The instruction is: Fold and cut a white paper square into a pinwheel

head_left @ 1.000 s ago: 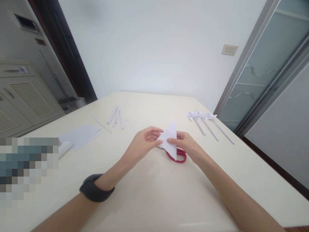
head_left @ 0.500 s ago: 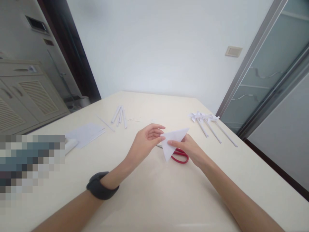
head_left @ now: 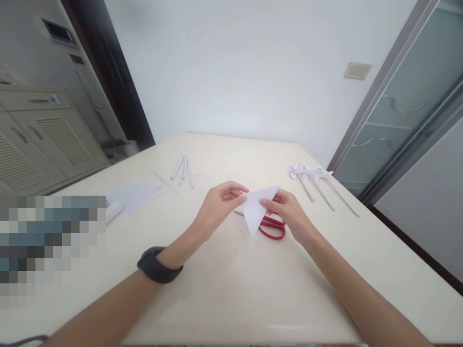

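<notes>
A white sheet of paper folded into a triangle (head_left: 254, 212) is held up between my two hands, one point hanging down. My left hand (head_left: 224, 201) pinches its left corner between thumb and fingers. On the right side, my right hand (head_left: 289, 207) grips the paper with the thumb in front and the fingers behind it. Directly beneath lie red-handled scissors (head_left: 273, 235) on the table; the folded paper and my hands cover much of them, and only a bit of blade shows at the left.
Several rolled paper sticks (head_left: 183, 169) lie at the back left, near paper scraps (head_left: 204, 174) and a thin stick (head_left: 162, 179). Flat paper sheets (head_left: 135, 195) rest further left, beside a white roll (head_left: 114, 211). Paper pinwheels (head_left: 311, 173) on sticks lie at the right.
My right thumb has slid rightward to the paper's right edge, and more of its face shows. The scissors' handles are more exposed. The whole view has shifted slightly.
</notes>
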Demonstrator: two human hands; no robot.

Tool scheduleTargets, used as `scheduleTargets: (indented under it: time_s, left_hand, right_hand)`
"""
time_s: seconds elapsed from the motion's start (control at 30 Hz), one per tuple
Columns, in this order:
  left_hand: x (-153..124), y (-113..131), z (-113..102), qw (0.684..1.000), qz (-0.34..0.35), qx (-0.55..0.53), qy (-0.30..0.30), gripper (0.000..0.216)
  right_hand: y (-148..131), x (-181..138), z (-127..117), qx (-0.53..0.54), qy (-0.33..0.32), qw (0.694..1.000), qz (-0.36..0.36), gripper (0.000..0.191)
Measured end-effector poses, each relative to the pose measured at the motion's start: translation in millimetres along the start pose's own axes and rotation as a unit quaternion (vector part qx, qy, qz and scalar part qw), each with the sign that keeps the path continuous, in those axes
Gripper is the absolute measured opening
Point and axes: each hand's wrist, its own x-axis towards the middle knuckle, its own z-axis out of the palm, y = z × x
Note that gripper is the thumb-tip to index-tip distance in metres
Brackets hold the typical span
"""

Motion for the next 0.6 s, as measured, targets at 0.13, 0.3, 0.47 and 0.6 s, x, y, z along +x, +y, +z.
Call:
scheduleTargets:
  time_s: [0.13,0.3,0.47,0.6]
  left_hand:
    - [-1.3,-2.5,2.8,0.999,-0.002,-0.032,-0.028,0.016]
    - [-1.8,-2.9,1.5,0.998,-0.018,-0.025,-0.050,0.018]
    - [-1.5,-3.6,-0.6,0.998,-0.024,-0.008,-0.061,0.019]
    - [-0.9,-4.4,-2.2,0.998,-0.021,-0.011,-0.052,0.021]
  right_hand:
    - [0.4,-3.0,5.4,0.009,-0.002,1.000,0.001,0.015]
    - [-2.8,-5.0,6.6,0.012,-0.037,0.999,0.030,0.012]
    - [-6.2,-3.4,0.8,-0.010,-0.002,1.000,0.012,0.013]
    - [-7.1,-2.2,-3.7,-0.036,-0.011,0.999,0.006,0.014]
